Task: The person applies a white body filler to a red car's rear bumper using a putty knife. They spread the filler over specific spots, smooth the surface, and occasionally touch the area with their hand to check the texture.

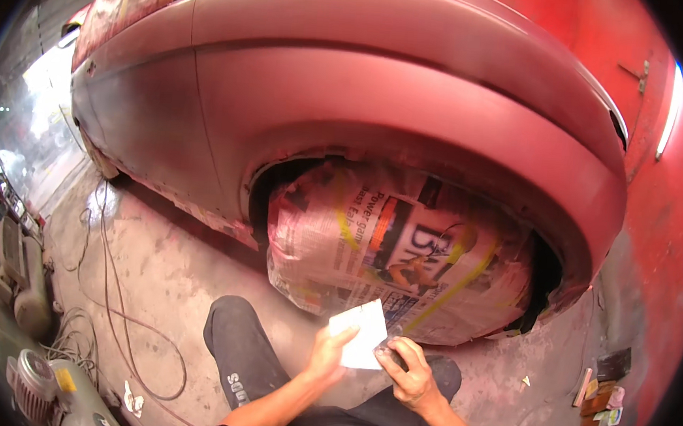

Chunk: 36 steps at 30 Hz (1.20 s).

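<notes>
My left hand (330, 356) grips a small white sheet (365, 337) by its left side, thumb on its face. The sheet looks like paper or thin card and is held tilted above my knees. My right hand (410, 371) is at the lower right edge of the sheet, its fingers pinched together. Something small and dark shows at those fingertips, too small to name. Just beyond my hands is a car wheel (316, 243) wrapped in printed newspaper and yellow tape. Around it curves the car's fender (413, 99), dull pink-red and grey.
A grey motor (34, 377) and tank stand at the lower left, with hoses (107, 276) looping over the dusty floor. Several small blocks and packets (601, 405) lie at the right. A red wall (666, 212) rises behind the car's right end.
</notes>
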Available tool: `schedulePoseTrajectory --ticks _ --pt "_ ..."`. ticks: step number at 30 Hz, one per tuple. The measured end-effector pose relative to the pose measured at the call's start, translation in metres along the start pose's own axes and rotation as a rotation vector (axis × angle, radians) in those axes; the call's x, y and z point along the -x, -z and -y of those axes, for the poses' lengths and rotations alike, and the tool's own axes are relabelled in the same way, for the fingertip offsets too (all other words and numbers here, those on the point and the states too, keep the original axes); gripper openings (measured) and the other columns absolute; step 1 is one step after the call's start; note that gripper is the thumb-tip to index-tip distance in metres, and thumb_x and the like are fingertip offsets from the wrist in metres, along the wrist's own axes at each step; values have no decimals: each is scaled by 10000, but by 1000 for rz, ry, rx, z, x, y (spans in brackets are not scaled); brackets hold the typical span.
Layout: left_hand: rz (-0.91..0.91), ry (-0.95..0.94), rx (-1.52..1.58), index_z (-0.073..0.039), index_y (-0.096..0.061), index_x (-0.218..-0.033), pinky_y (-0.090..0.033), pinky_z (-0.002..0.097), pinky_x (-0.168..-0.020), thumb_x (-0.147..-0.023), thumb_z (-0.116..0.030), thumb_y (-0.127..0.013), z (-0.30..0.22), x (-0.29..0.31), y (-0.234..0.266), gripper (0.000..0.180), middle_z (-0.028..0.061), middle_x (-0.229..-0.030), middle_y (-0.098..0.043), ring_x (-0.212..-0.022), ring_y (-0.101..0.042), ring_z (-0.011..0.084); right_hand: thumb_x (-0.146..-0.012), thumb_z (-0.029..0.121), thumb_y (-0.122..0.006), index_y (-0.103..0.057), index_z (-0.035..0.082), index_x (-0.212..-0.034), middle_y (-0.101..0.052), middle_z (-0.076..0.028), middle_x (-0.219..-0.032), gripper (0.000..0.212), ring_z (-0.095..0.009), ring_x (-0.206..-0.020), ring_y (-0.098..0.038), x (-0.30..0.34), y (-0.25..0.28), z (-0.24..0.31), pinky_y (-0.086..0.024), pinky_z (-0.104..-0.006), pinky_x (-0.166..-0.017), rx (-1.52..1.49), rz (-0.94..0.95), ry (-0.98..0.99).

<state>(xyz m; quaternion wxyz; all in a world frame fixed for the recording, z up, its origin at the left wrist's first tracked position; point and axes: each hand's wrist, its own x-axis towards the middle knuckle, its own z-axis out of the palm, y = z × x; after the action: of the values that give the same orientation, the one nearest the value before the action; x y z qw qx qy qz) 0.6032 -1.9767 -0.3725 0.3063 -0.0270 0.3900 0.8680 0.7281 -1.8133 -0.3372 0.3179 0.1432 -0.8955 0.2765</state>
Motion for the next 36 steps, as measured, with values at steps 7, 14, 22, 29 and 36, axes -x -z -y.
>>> schedulePoseTrajectory --ticks 7,14,22,29,36 --pt "10 67 64 42 -617 -1325 -574 379 -946 -965 -41 -648 -9 9 0 371 145 -1224 -705 -1051 -714 231 -648 -131 -618 -694 86 -1292 -612 -184 -1202 683 -388 -1135 -609 30 3 -21 -542 -462 -1003 83 229 -140" --pt "49 -304 -563 22 -723 -1220 -542 273 -795 -1053 -195 -616 -7 6 -3 294 55 -1044 -743 -909 -649 88 -723 -40 -618 -707 79 -1232 -642 -143 -1158 531 -354 -1088 -629 -16 7 -1 -530 -487 -960 209 69 -85" --pt "-85 -468 -717 44 -732 -1162 -512 264 -761 -1070 -224 -594 -9 7 -7 315 13 -953 -728 -853 -603 71 -711 -23 -623 -725 63 -1183 -656 -148 -1135 490 -357 -1068 -637 11 -5 1 -525 -479 -962 146 184 -85" --pt "-2 -309 -208 60 -714 -1143 -552 299 -809 -1011 -158 -678 -11 -18 14 258 72 -1023 -748 -901 -677 122 -685 -131 -613 -715 39 -1199 -631 -178 -1216 550 -377 -1145 -612 2 -4 -2 -541 -466 -958 -48 -36 -73" --pt "30 64 91 47 -639 -1276 -577 374 -925 -969 -69 -649 -14 4 15 328 153 -1195 -710 -1024 -711 238 -677 -102 -632 -700 68 -1261 -611 -181 -1209 612 -395 -1124 -604 20 -18 -15 -538 -458 -963 103 120 -59"
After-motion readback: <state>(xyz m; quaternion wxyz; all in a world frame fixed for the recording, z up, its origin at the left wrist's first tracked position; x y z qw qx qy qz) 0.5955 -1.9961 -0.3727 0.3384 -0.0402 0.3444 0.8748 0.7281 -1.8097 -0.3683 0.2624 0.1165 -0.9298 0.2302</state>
